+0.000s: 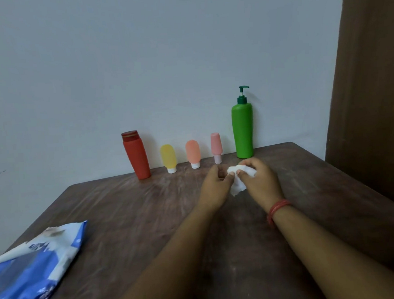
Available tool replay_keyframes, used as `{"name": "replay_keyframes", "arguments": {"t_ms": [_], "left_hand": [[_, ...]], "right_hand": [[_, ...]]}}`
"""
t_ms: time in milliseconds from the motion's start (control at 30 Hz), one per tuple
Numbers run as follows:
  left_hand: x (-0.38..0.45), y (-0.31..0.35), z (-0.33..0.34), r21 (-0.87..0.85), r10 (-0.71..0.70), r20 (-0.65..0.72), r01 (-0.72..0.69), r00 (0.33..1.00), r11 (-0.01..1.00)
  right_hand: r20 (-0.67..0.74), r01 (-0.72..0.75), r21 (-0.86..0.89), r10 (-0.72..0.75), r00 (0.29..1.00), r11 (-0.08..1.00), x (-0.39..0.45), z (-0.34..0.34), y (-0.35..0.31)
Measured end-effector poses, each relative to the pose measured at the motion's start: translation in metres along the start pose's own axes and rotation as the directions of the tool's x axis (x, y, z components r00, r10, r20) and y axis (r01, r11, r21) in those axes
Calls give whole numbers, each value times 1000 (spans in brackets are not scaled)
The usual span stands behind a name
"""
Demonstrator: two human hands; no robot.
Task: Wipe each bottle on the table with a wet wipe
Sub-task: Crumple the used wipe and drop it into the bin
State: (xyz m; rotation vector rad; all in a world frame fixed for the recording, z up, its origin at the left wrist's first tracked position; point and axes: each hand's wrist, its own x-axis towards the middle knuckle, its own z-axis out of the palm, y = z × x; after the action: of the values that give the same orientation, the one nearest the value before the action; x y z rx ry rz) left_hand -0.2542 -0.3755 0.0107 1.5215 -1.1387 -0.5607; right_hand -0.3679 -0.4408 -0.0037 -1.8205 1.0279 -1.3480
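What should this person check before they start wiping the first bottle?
1. Wipe in hand: ok, the left hand and right hand both pinch the white wet wipe.
2. Wipe opened out: not ok, it looks bunched.
3. Bottles upright: ok, red bottle, yellow tube, orange tube, pink tube and green pump bottle all stand by the wall.
4. A hand free to steady a bottle: not ok.
5. Wipe wetness: cannot tell.

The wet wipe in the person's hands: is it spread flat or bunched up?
Bunched up. The wet wipe sits crumpled between the left hand and right hand, one corner hanging down.
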Motion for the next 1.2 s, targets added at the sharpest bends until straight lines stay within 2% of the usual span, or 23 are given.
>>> {"name": "replay_keyframes", "arguments": {"t_ms": [100, 333, 667, 933, 1200], "left_hand": [[-22, -1, -28, 48, -10, -44, 13, 999, 999], [-75, -2, -79, 18, -34, -101, 36, 994, 999], [-116, -3, -114, -124, -92, -168, 72, 982, 990], [-90, -11, -109, -189, -118, -240, 73, 964, 979], [-8, -20, -105, -146, -175, -223, 145, 959, 979]], "right_hand": [[-12, -12, 51, 13, 1000, 999, -26, 20, -17], [46, -111, 168, 105, 993, 980, -80, 51, -54], [126, -89, 97, 76, 989, 991, -112, 52, -85], [164, -133, 137, 110, 980, 982, -86, 53, -75], [201, -212, 215, 169, 965, 953, -23, 87, -47]]}}
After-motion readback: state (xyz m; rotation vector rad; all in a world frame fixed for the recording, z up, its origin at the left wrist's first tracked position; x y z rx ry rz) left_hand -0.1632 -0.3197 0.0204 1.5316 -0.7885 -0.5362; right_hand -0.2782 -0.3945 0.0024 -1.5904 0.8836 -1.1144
